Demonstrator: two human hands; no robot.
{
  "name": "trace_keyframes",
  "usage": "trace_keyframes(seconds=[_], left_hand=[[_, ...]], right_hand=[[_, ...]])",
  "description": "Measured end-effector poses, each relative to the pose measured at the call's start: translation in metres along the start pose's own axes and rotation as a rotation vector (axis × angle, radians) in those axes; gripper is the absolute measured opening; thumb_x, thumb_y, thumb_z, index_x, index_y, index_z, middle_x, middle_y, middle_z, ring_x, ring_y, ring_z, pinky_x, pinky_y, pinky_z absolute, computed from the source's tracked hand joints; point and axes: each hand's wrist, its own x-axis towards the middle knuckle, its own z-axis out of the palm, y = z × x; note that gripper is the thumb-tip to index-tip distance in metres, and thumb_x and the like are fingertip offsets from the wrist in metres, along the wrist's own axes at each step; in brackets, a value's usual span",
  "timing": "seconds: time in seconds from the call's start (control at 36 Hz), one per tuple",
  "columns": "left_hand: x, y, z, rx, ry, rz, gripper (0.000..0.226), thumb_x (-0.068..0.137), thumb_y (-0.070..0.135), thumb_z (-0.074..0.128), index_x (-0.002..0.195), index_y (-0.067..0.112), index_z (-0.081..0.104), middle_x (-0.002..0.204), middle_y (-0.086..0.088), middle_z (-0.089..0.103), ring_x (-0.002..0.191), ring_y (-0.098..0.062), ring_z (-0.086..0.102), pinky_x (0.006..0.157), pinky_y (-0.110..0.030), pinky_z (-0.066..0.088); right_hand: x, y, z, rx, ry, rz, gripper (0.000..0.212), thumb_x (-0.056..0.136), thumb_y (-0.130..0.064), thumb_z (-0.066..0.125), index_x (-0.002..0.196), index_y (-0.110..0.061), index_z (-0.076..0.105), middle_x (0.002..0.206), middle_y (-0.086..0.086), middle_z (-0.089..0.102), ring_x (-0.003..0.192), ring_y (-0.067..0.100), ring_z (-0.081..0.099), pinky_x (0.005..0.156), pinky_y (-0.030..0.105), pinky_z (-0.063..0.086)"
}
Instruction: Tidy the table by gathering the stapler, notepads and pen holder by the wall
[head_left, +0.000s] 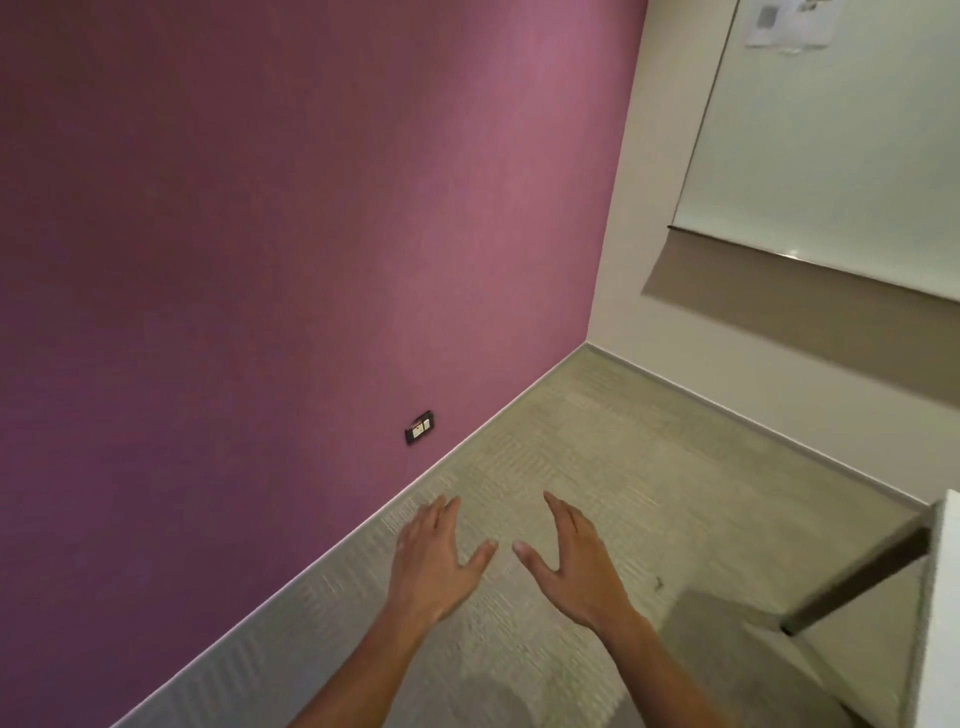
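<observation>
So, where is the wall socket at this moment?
In the head view, the wall socket sits low on the purple wall, just above the carpet, up and left of the left hand.

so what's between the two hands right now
Nothing: in the head view only bare carpet shows in the gap between the left hand and right hand, both open and empty.

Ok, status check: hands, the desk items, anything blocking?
Left hand and right hand open, empty, held over carpet. Stapler, notepads, pen holder not in view. Only a table corner at right edge. Nothing in the way.
</observation>
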Motion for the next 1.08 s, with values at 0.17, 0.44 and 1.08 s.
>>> trace_keyframes(seconds=[0.17,0.44,1.08], left_hand=[[0.088,0.036,0.013,-0.011,-0.066,0.084,0.091,0.085,0.078,0.035,0.157,0.026,0.016,0.166,0.004,0.015,0.153,-0.016,0.008,0.124,-0.043,0.015],[0.251,0.149,0.046,-0.018,-0.078,0.205,0.087,0.086,0.075,0.041,0.155,0.026,0.022,0.164,0.004,0.022,0.152,-0.016,0.016,0.122,-0.044,0.021],[0.586,0.383,0.139,-0.085,-0.192,0.611,0.091,0.084,0.080,0.034,0.156,0.026,0.023,0.164,0.005,0.021,0.153,-0.014,0.008,0.125,-0.040,0.010]], right_hand=[[0.064,0.041,-0.026,-0.029,0.098,0.068,0.091,0.091,-0.080,0.040,0.159,-0.022,0.025,0.161,-0.001,0.035,0.147,0.015,0.034,0.120,0.036,0.028],[0.185,0.141,-0.113,-0.036,0.198,0.161,0.094,0.088,-0.083,0.038,0.160,-0.026,0.022,0.161,-0.004,0.035,0.147,0.013,0.033,0.121,0.035,0.030],[0.403,0.327,-0.283,-0.090,0.429,0.468,0.094,0.087,-0.083,0.038,0.161,-0.029,0.018,0.165,-0.007,0.028,0.152,0.012,0.024,0.124,0.038,0.026]])
